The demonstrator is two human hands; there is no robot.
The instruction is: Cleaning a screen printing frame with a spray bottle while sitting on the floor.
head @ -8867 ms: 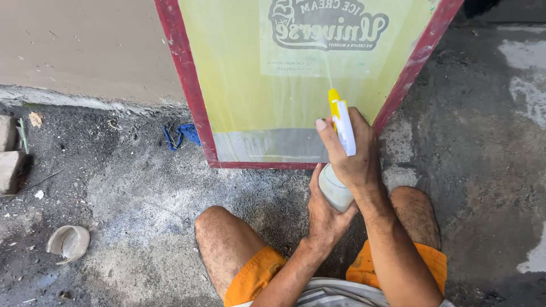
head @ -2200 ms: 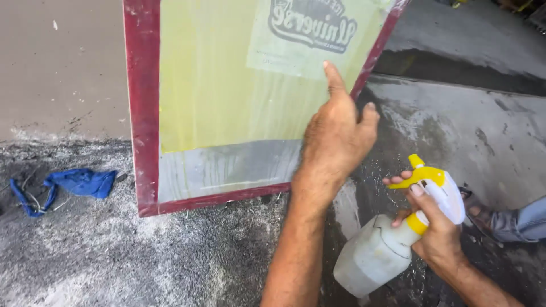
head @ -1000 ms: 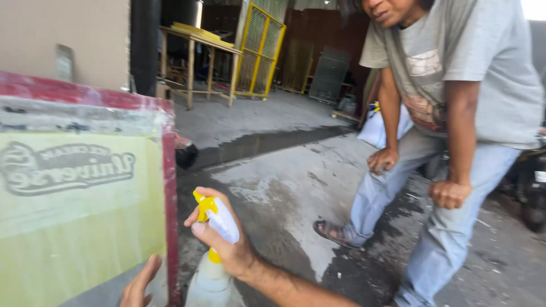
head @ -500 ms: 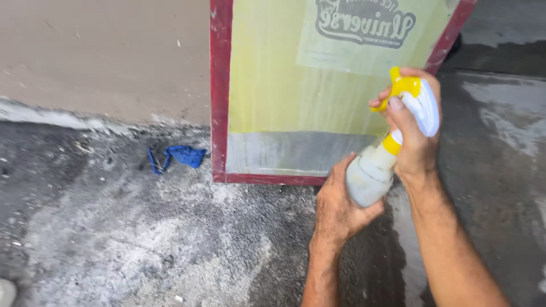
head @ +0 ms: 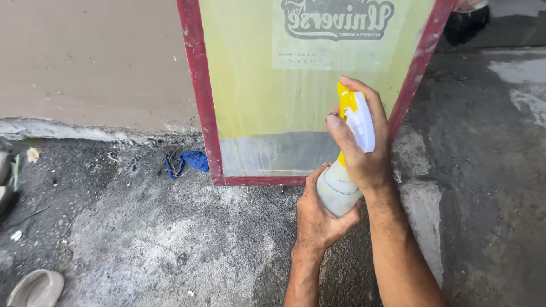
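A printing screen with a dark red frame (head: 198, 96) and yellow-green mesh (head: 256, 85) leans upright against a wall, standing on the concrete ground. I hold a translucent white spray bottle (head: 335, 190) with a yellow and white trigger head (head: 357, 116) in front of the screen's lower right part. My right hand (head: 364, 148) grips the trigger head, fingers over the top. My left hand (head: 318, 216) cups the bottle's base from below. The nozzle points toward the mesh.
A crumpled blue rag (head: 190, 161) lies on the ground left of the frame's lower corner. A beige wall (head: 91, 62) rises behind. A pale rounded object (head: 35, 287) sits at the bottom left. Wet, rough concrete (head: 142, 239) spreads below.
The view has swung back from a standing person down to the screen. Both my hands have closed on the spray bottle, which now sits lower and nearer the frame's bottom edge.
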